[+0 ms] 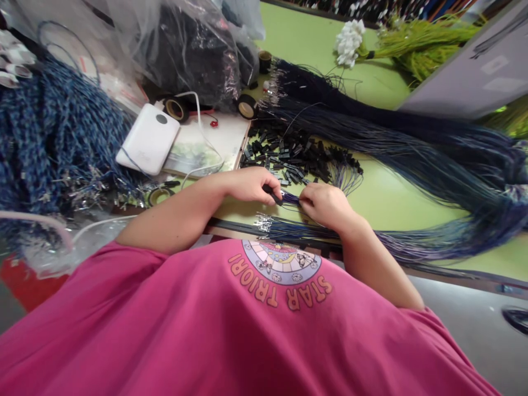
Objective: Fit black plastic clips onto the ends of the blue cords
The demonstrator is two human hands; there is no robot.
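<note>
My left hand (254, 186) is closed with a small black connector housing (273, 193) pinched between thumb and fingers. Just to its right, my right hand (325, 202) is closed around a few thin dark wires (291, 199) that run toward the housing. Whether the wire ends sit inside it I cannot tell. Beyond both hands lies a pile of loose black connector housings (289, 151). Closer to my body, a bundle of dark wires with bare metal terminals (263, 223) stretches along the table edge, partly under my right forearm.
A thick bundle of dark blue wires (396, 126) curves across the green table (305, 25). To the left are a white power bank (148, 139), tape rolls (247, 106) and blue twisted wires (53, 126). Yellow-green wires (424, 44) with white connectors (350, 43) lie at the back.
</note>
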